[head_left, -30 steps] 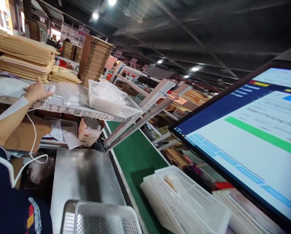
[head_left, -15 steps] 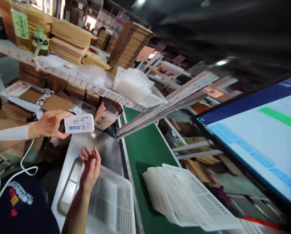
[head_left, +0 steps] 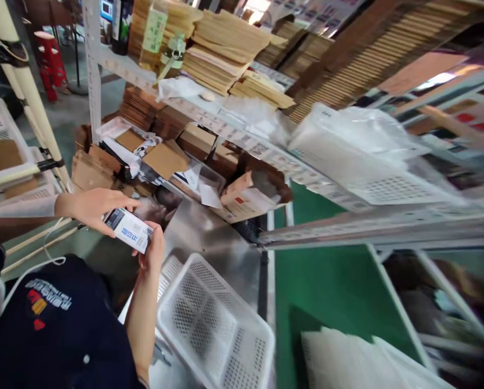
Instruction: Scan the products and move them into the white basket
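A small white box with blue lettering and a dark end (head_left: pixel 130 229) is held between my two hands over the near edge of the metal bench. My left hand (head_left: pixel 93 209) grips its dark end, fingers across the top. At the opposite end, my right hand (head_left: pixel 153 249) has its fingers closed around the white part. Below and right of my hands, a white perforated plastic basket (head_left: pixel 213 324) sits tilted on the metal bench (head_left: pixel 209 237).
A green conveyor belt (head_left: pixel 315 259) runs beyond the bench, with stacked white baskets (head_left: pixel 347 362) on it. Above it a metal shelf (head_left: pixel 242 129) carries padded envelopes (head_left: pixel 225 48), bottles and a plastic-covered basket (head_left: pixel 367 156). An open carton (head_left: pixel 250 202) stands at the bench's back.
My right hand has come up from above the basket and closed on the box, which my left hand held alone before. The box has tilted, and the view has swung left.
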Demonstrator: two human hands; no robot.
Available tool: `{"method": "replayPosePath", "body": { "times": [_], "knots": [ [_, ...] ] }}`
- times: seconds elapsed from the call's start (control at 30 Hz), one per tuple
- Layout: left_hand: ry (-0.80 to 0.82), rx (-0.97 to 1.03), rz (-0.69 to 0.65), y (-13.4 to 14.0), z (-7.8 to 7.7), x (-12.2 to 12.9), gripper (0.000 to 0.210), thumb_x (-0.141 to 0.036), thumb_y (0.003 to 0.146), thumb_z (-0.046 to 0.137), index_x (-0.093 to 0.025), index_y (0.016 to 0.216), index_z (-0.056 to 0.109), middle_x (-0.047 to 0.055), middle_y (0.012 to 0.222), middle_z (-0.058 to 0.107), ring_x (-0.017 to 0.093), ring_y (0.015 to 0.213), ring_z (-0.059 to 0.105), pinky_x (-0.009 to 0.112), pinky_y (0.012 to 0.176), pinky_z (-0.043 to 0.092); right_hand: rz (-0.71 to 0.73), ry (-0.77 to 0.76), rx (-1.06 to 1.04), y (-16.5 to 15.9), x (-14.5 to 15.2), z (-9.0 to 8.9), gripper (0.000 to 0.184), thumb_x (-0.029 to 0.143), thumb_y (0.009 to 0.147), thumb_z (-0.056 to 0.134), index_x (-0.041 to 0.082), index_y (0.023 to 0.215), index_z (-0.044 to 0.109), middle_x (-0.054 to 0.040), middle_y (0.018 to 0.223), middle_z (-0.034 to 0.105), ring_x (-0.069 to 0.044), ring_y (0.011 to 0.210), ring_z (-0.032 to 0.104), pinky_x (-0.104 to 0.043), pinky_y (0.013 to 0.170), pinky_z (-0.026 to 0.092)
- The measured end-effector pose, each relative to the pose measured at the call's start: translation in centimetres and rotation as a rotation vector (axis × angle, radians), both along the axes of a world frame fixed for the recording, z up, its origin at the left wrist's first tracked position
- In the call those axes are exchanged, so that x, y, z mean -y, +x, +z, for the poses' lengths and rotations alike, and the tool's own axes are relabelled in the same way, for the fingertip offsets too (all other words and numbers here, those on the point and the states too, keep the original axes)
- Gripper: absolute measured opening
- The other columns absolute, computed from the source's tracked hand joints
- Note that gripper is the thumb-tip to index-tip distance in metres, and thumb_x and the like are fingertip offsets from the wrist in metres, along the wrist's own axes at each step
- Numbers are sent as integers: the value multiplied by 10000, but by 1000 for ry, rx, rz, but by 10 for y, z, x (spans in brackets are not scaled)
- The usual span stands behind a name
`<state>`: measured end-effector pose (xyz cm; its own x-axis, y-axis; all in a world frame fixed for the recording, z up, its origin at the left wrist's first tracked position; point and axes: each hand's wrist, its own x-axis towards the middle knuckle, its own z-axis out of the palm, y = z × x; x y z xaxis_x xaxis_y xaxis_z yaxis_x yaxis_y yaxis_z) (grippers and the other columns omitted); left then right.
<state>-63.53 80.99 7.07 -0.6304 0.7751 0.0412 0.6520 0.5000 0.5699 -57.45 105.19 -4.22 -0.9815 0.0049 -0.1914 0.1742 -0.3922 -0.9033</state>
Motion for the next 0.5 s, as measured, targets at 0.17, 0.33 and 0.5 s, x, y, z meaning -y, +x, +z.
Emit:
{"method": "replayPosePath", "body": {
  "times": [0.17, 0.33, 0.5],
  "knots": [
    [473, 541, 508, 51, -39, 157, 1016, -776, 1092, 147, 81, 1632, 213, 245, 1406, 643, 230, 1106, 683, 368, 979, 562, 238, 20, -2, 6, 75, 5, 682, 847, 782, 743, 210, 1005, 640, 24, 670, 609, -143, 419, 527, -268, 296, 435],
    [598, 923, 1131, 200, -140, 263, 954, -794, 1076, 188, 38, 1485, 410, 148, 1252, 714, 168, 921, 663, 278, 823, 546, 637, 126, -45, 21, 156, 7, 767, 925, 832, 640, 186, 1032, 688, 14, 671, 606, -152, 451, 561, -264, 324, 459],
    [777, 1206, 975, 299, -195, 259, 767, -795, 910, 609, -81, 1188, 625, 65, 1089, 759, 211, 984, 688, 258, 851, 524, 1227, 232, -204, 57, 247, -10, 774, 907, 959, 468, 193, 1051, 750, 15, 673, 568, -130, 483, 525, -231, 368, 411]
  ]
}}
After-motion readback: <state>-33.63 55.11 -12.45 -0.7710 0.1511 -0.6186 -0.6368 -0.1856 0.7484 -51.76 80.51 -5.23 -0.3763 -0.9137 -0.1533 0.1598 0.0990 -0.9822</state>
